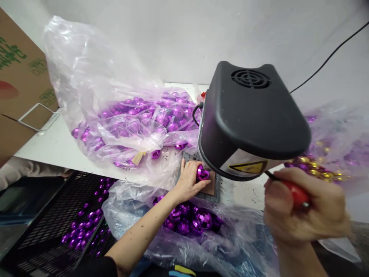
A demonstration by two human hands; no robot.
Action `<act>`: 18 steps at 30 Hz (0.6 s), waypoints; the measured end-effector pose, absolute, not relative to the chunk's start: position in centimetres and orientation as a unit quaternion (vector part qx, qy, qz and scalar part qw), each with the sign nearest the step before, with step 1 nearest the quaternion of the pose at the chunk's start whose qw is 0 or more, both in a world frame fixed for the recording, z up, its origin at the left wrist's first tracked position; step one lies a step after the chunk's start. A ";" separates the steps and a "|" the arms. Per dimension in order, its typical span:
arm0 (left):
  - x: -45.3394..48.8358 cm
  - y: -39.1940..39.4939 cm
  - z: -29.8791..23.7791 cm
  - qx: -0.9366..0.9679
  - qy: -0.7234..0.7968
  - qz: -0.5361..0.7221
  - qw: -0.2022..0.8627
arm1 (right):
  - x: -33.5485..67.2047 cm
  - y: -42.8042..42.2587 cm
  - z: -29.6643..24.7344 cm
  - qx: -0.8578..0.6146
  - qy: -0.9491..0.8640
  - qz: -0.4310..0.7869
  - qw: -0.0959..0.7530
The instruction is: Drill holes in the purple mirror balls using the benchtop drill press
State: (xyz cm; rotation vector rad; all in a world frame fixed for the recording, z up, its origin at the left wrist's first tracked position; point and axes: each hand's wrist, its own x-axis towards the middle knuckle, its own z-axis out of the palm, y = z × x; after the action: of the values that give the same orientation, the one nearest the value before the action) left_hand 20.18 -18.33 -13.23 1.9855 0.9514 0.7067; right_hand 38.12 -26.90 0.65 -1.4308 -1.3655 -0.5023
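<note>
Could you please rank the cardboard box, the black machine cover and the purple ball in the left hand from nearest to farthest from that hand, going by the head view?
1. Purple ball: held in the left hand.
2. Black machine cover: up and to the right of the hand.
3. Cardboard box: at the far left edge.

Machine housing (256, 111): matte black; warning label (248, 167) on it, yellow triangle edged black. Its lever knob (298, 195): red. Small ball (203, 172) near its lower-left edge: metallic purple. Left of it: translucent whitish bag (86, 65); farther left, brown carton (24, 88), green print. Below it: faceted ball (204, 219), purple checkering. Right of it: gold balls (327, 175).
</note>
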 end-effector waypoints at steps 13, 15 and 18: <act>20.0 -18.3 -13.1 0.799 0.360 0.275 0.396 | 38.4 -28.8 -3.4 -0.585 -0.650 -0.129 0.467; 20.1 -18.3 -13.2 0.797 0.360 0.279 0.396 | 38.2 -29.1 -4.2 -0.599 -0.639 -0.143 0.462; 20.0 -18.3 -13.2 0.797 0.365 0.287 0.387 | 38.0 -29.3 -5.4 -0.599 -0.624 -0.161 0.475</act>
State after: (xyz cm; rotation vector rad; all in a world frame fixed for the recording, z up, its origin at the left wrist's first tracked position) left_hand 20.04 -18.34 -13.21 2.0272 0.9301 0.7294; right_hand 37.97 -29.27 -5.36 -1.4639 -1.5267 -0.3928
